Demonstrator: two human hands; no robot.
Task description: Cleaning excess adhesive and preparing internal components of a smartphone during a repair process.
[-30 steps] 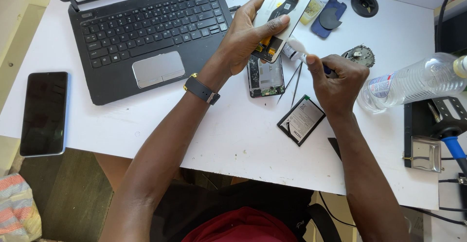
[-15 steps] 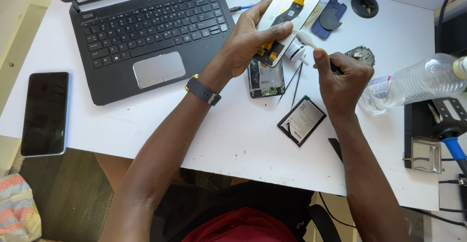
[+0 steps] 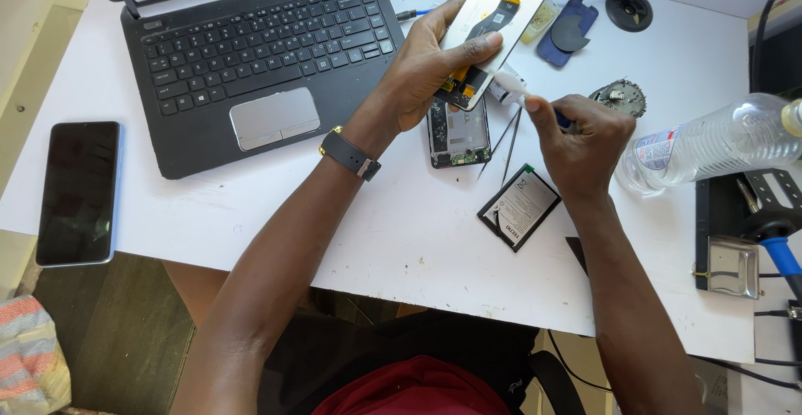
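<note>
My left hand (image 3: 430, 68) holds a phone screen panel (image 3: 499, 16) tilted up, its back side with a black and orange flex cable facing me. My right hand (image 3: 581, 139) grips a small tube with a white nozzle (image 3: 508, 83), its tip touching the panel's lower edge. Under the hands an opened phone body (image 3: 458, 135) lies on the white table (image 3: 401, 240), with thin tweezers (image 3: 508, 144) beside it. A black phone battery (image 3: 520, 207) lies just below my right hand. A dark watch (image 3: 349, 154) sits on my left wrist.
A black laptop (image 3: 251, 64) stands at the back left. A dark phone (image 3: 79, 191) lies at the table's left edge. A clear plastic bottle (image 3: 718, 144) lies on its side at right, near a blue-handled tool (image 3: 773, 240) and a small round metal part (image 3: 620, 96).
My right hand has moved up and left, bringing the tube's white tip onto the panel's lower edge. The left hand keeps the panel nearly in place.
</note>
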